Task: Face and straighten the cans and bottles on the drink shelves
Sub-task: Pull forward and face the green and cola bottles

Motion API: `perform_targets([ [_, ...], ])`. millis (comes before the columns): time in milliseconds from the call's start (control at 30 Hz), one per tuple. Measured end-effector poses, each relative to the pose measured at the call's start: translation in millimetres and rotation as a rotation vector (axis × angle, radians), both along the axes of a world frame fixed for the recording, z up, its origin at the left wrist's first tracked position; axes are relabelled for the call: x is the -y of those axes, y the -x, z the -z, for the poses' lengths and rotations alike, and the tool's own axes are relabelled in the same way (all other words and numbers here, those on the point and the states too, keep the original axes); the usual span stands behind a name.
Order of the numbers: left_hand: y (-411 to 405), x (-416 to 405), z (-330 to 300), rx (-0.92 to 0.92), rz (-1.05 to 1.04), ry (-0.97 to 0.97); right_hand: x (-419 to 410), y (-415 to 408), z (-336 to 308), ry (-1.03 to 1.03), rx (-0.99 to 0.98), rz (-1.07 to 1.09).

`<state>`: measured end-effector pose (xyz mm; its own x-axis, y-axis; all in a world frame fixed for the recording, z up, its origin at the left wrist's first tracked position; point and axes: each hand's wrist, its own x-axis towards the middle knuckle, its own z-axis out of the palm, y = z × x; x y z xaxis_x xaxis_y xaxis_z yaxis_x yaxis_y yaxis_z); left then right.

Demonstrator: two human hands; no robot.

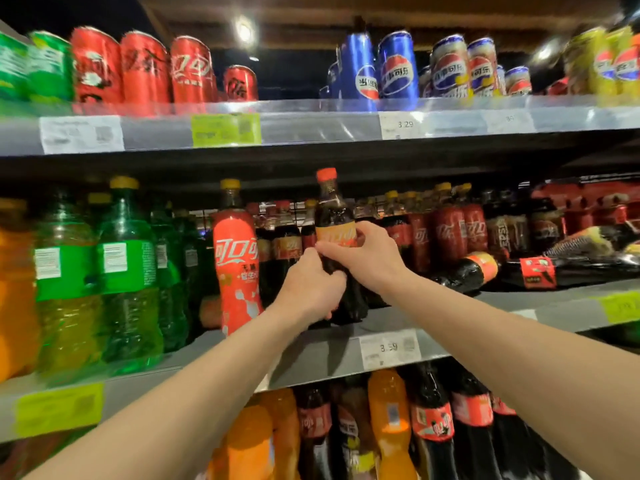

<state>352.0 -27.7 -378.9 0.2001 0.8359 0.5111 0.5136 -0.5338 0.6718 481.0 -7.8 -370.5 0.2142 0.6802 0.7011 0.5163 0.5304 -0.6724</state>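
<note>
both hands clamped on one cola bottle, middle shelf.
head view: cola bottle stands upright at the front edge of the middle shelf; left hand grips its lower body, right hand pinches its orange label. beside it a red bottle; further right another bottle lying down.

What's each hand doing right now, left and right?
Left hand: grips the lower body of the cola bottle.
Right hand: holds the same bottle at its orange label.
</note>
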Motion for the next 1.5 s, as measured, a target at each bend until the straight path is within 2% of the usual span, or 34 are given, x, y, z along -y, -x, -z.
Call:
perform_targets([
  [67, 13.0, 7.7, -1.6, -0.009, -0.037, -0.077, 3.8, 8.9, -2.5, 0.061, -0.067, 0.001],
  [167, 32.5, 13.1, -4.7, 0.081, -0.11, -0.151, 6.8, 17.4, -7.0, 0.123, -0.066, 0.045],
  [267, 52.9, 17.2, -3.2, 0.148, -0.281, -0.374, 7.0, 22.4, -7.6, 0.127, -0.07, 0.109],
  [333, 67.3, 18.3, 0.4, 0.154, -0.435, -0.451, 6.0, 23.4, -7.0, 0.13, -0.073, 0.149],
  [400, 79.8, 15.8, 5.3, 0.141, -0.524, -0.446, 5.2, 23.5, -6.1, 0.142, -0.067, 0.162],
  [467, 88.8, 8.3, 11.5, 0.106, -0.543, -0.335, 5.3, 24.4, -5.4, 0.146, -0.055, 0.183],
  [567, 97.0, -8.3, 17.0, 0.125, -0.461, 0.009, 7.0, 25.9, -6.2, 0.145, -0.037, 0.238],
  [633, 100.1, -14.9, 18.1, 0.142, -0.399, 0.093, 7.9, 24.8, -7.3, 0.153, -0.022, 0.265],
  [833, 88.1, -20.2, 17.1, 0.147, -0.221, 0.126, 9.8, 12.6, -7.3, 0.157, -0.006, 0.296],
  [1067, 33.4, -30.8, 16.7, 0.114, -0.117, 0.11, 19.6, -9.8, -7.8, 0.177, 0.039, 0.393],
  [1233, 13.8, -35.6, 16.4, 0.132, -0.057, 0.154, 40.8, -17.1, -6.8, 0.183, 0.19, 0.469],
  [1333, 21.8, -28.6, 15.6, 0.148, -0.044, 0.157, 53.5, -2.9, -11.7, 0.028, 0.304, 0.591],
  [1433, 42.3, -18.9, 9.7, 0.117, -0.064, 0.076, 59.3, 25.1, -17.9, -0.116, 0.468, 0.475],
  [1500, 62.8, -13.1, 4.1, 0.089, -0.076, 0.046, 54.8, 46.3, -16.6, -0.103, 0.573, 0.331],
])
